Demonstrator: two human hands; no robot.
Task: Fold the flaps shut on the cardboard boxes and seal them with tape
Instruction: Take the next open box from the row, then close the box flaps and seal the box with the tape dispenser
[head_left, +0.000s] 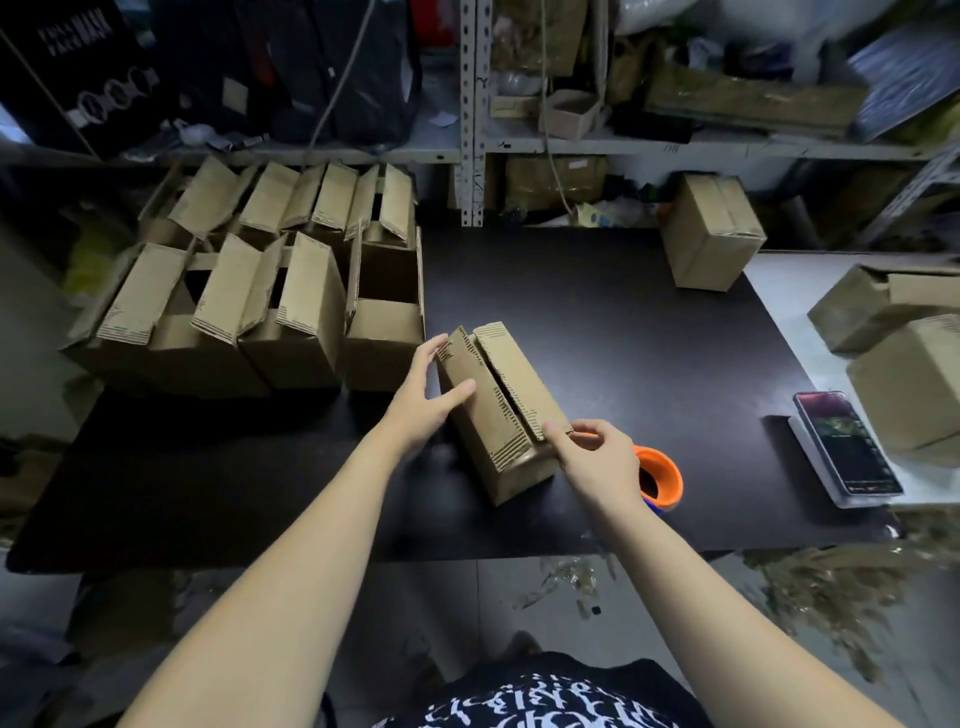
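Hands work at a cardboard box (498, 415) lying near the middle of a dark table (623, 312), its long axis running diagonally from far left to near right. The left hand (423, 397) lies along the box's left side with fingers mostly straight, thumb pressing on the left flap (483, 405) towards its far end. The right hand (597, 457) pinches the near corner of the right flap (524, 379) between thumb and curled fingers. A narrow gap shows between the two flaps along the length of the box, so the closing step looks close to done but not finished. An orange tape roll (662, 475) sits on the table just beyond the right hand, touching or nearly touching it, which makes that hand the nearer one for taping; the seam would then be run along the box's diagonal length. A cluster of open boxes (249, 312) waits at the table's left, a closed box (711, 234) stands at the far right corner, and a phone (847, 447) lies at the right edge.
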